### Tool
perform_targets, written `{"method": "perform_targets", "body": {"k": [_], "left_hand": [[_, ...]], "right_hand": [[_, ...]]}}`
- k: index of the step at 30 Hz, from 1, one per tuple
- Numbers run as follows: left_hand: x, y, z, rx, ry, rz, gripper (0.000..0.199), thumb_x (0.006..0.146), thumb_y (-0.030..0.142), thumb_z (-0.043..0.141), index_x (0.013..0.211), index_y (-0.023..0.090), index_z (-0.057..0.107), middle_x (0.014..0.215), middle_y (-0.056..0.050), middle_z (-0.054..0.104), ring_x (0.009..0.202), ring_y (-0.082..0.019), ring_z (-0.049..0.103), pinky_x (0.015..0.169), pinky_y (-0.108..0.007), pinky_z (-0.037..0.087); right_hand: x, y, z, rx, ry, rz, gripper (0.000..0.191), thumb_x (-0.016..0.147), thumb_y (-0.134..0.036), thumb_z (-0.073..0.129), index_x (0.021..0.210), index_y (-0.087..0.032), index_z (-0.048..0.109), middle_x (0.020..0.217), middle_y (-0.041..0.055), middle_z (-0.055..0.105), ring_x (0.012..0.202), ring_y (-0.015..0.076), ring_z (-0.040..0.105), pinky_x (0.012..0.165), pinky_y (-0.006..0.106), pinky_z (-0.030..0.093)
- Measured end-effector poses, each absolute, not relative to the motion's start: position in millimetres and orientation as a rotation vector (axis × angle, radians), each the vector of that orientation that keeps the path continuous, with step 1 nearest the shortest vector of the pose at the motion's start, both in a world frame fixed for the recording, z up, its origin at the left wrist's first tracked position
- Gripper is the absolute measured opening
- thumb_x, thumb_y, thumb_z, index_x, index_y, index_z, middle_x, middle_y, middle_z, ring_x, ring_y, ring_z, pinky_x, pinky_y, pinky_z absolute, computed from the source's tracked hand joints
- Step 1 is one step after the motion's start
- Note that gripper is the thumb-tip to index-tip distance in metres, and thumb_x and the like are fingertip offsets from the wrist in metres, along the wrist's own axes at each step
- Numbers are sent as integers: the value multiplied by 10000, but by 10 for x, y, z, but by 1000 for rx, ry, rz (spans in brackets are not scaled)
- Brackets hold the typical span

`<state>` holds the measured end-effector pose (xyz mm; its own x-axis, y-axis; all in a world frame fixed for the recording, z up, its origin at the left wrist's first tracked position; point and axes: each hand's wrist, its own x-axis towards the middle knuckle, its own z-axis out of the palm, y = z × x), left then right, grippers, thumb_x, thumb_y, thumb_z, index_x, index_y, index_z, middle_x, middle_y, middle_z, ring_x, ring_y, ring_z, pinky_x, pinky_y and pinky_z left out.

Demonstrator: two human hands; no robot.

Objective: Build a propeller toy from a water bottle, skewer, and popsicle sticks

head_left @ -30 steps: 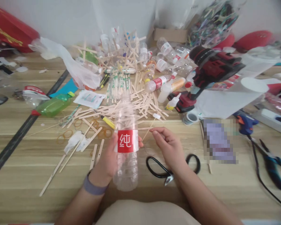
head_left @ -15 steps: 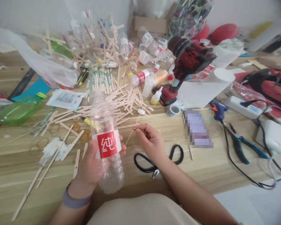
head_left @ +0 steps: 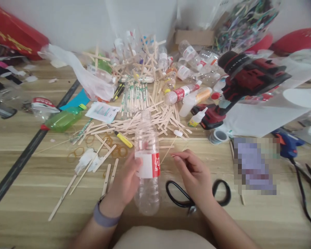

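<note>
My left hand (head_left: pixel 124 180), with a purple band at the wrist, is wrapped round a clear plastic bottle (head_left: pixel 147 190) and holds it upright. Its label is white and red, and no cap shows on the neck. To the right of the bottle, my right hand (head_left: pixel 194 173) is closed in a pinch. Something tiny and reddish shows at the fingertips, too small to name. Beneath that hand lie black-handled scissors (head_left: pixel 178 197), partly covered by the wrist. A thin stick with a white cap (head_left: pixel 178 133) lies just beyond the fingers.
Loose craft sticks (head_left: pixel 155 119) spread behind the bottle, with a yellow cutter (head_left: pixel 123 139) and rubber bands (head_left: pixel 120 150) to the left. A red cordless drill (head_left: pixel 238 83) stands at the right, near a tape roll (head_left: pixel 219 136) and a glue gun (head_left: pixel 287 141). Empty bottles (head_left: pixel 186 52) pile up behind.
The camera view has swung left, so things sit farther right in the picture. The bottle has turned in my left hand, and its red label patch now faces right. My right hand keeps its pinch.
</note>
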<state>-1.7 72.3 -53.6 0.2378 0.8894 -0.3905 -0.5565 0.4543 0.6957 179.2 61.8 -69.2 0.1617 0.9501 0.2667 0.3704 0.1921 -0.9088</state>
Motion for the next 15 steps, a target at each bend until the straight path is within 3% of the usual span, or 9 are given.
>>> {"method": "perform_targets", "body": {"k": [5,11,15], "left_hand": [[-33,694,-582,629,921,959,617,661,463,808,1198,218,629,1075,-77,715,1015,-308,635,839,-368,484],[-16,624,-576,854,1113,942,528,840,478,647,1306,248,554,1331,-84,609,1252,-301,523,1055,-420,370],[1,589,-629,778,1138,997,516,895,454,575,1366,255,509,1424,-64,540,1322,-272,463,1086,-380,351]], "right_hand": [[1802,589,-661,-1322,-1382,720,126,896,-227,583,859,-235,703,693,-1,622,577,128,540,514,250,420],[1767,535,-569,-1133,-1552,679,165,894,-148,577,919,-248,705,990,70,745,926,208,693,778,342,558],[1741,537,-569,-1125,-1568,685,172,890,-142,575,907,-244,712,987,79,762,946,223,709,794,363,581]]}}
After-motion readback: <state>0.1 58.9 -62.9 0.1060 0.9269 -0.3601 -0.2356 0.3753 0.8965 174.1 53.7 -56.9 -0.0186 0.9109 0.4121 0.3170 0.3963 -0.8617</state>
